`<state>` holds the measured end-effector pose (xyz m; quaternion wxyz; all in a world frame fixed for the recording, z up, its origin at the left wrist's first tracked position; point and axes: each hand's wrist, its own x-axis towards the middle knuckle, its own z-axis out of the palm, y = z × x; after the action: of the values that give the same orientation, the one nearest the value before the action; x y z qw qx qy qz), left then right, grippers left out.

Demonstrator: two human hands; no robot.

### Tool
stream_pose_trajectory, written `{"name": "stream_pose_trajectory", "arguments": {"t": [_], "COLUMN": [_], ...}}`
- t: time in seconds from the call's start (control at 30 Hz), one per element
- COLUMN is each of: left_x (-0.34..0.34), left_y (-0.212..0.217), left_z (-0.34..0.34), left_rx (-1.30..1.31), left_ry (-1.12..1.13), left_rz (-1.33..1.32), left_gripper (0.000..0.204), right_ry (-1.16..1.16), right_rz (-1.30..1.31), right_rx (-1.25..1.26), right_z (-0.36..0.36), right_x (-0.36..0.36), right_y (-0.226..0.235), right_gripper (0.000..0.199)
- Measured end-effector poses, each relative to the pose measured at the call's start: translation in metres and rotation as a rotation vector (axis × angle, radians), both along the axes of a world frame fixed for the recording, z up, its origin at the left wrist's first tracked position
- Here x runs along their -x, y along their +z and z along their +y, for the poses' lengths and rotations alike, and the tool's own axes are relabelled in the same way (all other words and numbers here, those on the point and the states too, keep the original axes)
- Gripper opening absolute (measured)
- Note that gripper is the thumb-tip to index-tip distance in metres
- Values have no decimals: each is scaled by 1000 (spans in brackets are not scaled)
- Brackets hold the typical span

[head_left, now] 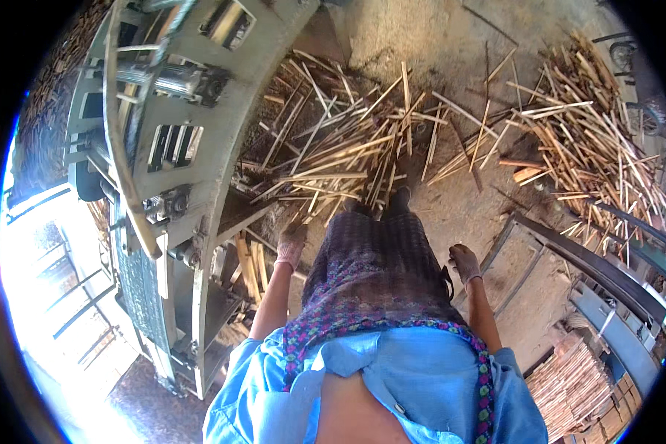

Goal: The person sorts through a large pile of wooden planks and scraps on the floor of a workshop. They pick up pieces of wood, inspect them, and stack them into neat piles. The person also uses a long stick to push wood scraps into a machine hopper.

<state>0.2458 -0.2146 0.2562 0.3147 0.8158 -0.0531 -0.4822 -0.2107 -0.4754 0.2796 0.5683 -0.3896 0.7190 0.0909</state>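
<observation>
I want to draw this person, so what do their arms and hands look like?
Both hands wear worn, dusty fabric work gloves: the left hand in a pinkish one, the right hand in a greyish-pink one. The forearms are bare, and the light blue shirt has its sleeves ending near the elbows.

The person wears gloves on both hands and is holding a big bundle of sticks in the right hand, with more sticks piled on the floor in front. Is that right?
Not quite. The head view shows the right hand gloved but empty, hanging by the skirt. The left hand is gloved too, and the sticks do lie piled on the floor in front.
</observation>
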Motion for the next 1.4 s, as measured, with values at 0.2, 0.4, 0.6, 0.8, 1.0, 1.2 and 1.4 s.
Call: {"name": "stream_pose_trajectory", "arguments": {"t": [0.2,0.4,0.6,0.8,1.0,1.2,1.4], "left_x": [-4,-4,-66,-155,-203,-301,-329], "left_y": [-51,-80,-151,-314,-357,-448,-485], "left_z": [62,33,-28,-73,-186,-222,-246], "left_rx": [37,-176,-312,-355,-358,-309,-473], "left_ry": [-1083,-642,-748,-615,-405,-691,-449], "left_rz": [-558,-160,-300,-284,-512,-799,-343], "left_gripper": [48,51,43,50,58,67,86], "right_ry": [-60,117,-469,-1288,-1188,-1398,-1444], "right_rz": [-49,22,-14,-324,-126,-516,-675], "right_rx": [-128,-167,-295,-546,-678,-320,-348], "right_z": [36,26,-11,68,136,126,30], "right_x": [20,40,-49,-175,-244,-225,-268], "right_y": [-45,-146,-257,-385,-473,-549,-533], "right_gripper": [26,45,32,36,41,45,59]}}
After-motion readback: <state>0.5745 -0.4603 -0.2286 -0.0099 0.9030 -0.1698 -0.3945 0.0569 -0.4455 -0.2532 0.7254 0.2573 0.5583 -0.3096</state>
